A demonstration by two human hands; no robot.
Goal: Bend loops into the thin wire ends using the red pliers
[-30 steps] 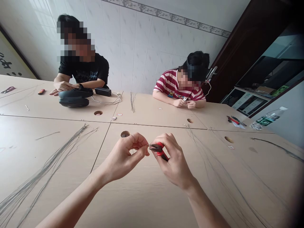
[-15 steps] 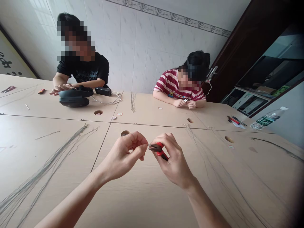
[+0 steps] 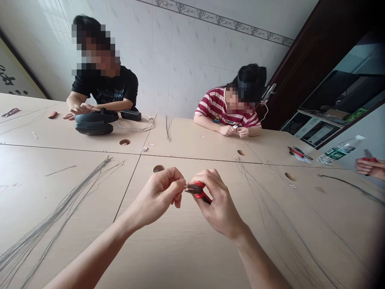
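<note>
My right hand (image 3: pixel 219 197) is wrapped round a pair of pliers (image 3: pixel 197 189) with red and black handles. Their dark jaws point left and look slightly parted. My left hand (image 3: pixel 164 193) is closed in a pinch right at the jaw tips. Whatever sits between its thumb and forefinger is too small to make out. Both hands are raised over the light wooden table (image 3: pixel 180 249), close together near its middle. A bundle of thin grey wires (image 3: pixel 75 192) lies to the left, and looser wires (image 3: pixel 267 212) spread on the right.
Two people sit across the table. A dark headset (image 3: pixel 94 123) and a black box (image 3: pixel 130 115) lie before the left one. At right are a water bottle (image 3: pixel 341 150), red-handled tools (image 3: pixel 297 152) and another person's hand (image 3: pixel 373 165). Round holes (image 3: pixel 290 176) pierce the tabletop.
The pliers have shifted slightly left and their jaws look wider apart. My left hand has barely moved. Another person's hand with a tool has come into view at the right edge.
</note>
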